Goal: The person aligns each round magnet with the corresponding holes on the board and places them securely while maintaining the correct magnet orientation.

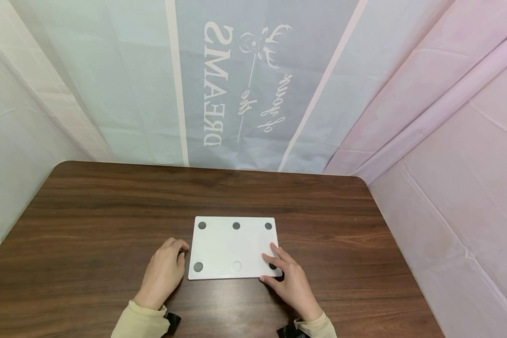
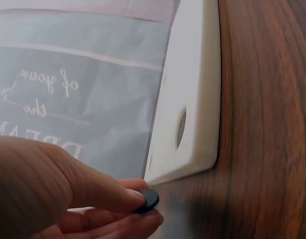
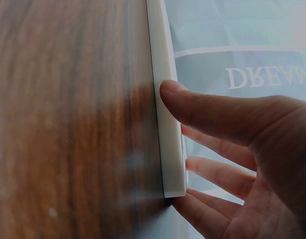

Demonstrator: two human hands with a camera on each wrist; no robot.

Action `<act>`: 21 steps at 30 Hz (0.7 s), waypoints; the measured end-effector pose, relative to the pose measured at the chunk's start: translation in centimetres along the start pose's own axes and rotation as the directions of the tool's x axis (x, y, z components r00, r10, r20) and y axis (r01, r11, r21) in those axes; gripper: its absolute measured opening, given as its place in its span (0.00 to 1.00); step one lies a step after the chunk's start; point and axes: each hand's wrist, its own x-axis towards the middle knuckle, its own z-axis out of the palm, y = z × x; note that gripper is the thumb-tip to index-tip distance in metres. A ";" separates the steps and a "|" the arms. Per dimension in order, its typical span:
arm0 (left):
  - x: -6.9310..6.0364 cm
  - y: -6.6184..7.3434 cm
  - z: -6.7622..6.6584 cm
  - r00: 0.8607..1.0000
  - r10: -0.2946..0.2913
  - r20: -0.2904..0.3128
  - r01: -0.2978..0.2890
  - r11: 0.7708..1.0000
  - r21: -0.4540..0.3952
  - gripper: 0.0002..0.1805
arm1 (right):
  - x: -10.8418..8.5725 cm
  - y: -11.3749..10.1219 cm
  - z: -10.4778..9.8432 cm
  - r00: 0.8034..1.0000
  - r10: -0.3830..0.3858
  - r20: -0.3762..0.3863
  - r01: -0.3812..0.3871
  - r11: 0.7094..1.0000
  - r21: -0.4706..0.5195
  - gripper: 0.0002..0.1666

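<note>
A white rectangular board (image 1: pixel 224 246) lies flat on the table. Grey discs (image 1: pixel 236 226) sit in several round spots near its edges; the round spot at the front middle shows white. Just off the board's left edge, my left hand (image 1: pixel 164 270) pinches a small black disc (image 2: pixel 151 199) between thumb and fingers. The board's front right corner is touched by my right hand (image 1: pixel 292 283): its thumb (image 3: pixel 175 97) lies on the front edge, and its spread fingers reach over the top and right side. A dark disc (image 1: pixel 272 266) there is partly covered by the fingers.
The brown wood-grain table (image 1: pixel 110 206) extends around the board. Behind it hangs a pale blue printed cloth (image 1: pixel 253 84), with light cloth (image 1: pixel 460 197) along the right side. Black straps (image 1: pixel 173 323) are on both wrists.
</note>
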 end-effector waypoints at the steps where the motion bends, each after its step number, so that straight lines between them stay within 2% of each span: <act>1: 0.0 0.1 0.1 1.000 0.014 -0.004 -0.014 1.000 -0.007 0.09 | 0.0 0.0 0.0 1.000 0.000 0.000 0.000 1.000 -0.001 0.28; 6: 0.0 0.8 0.7 0.998 0.057 -0.025 -0.058 0.997 -0.048 0.10 | 0.0 0.0 0.0 1.000 0.002 0.002 -0.002 1.000 0.001 0.28; 12: -0.1 1.9 1.8 0.997 0.081 0.020 -0.078 0.990 -0.117 0.10 | 0.0 0.0 0.0 1.000 0.002 0.000 -0.002 1.000 0.002 0.28; 21: -0.3 3.3 3.1 0.991 0.132 0.037 -0.127 0.984 -0.125 0.11 | 0.0 0.0 0.0 1.000 -0.003 -0.006 0.003 1.000 0.001 0.28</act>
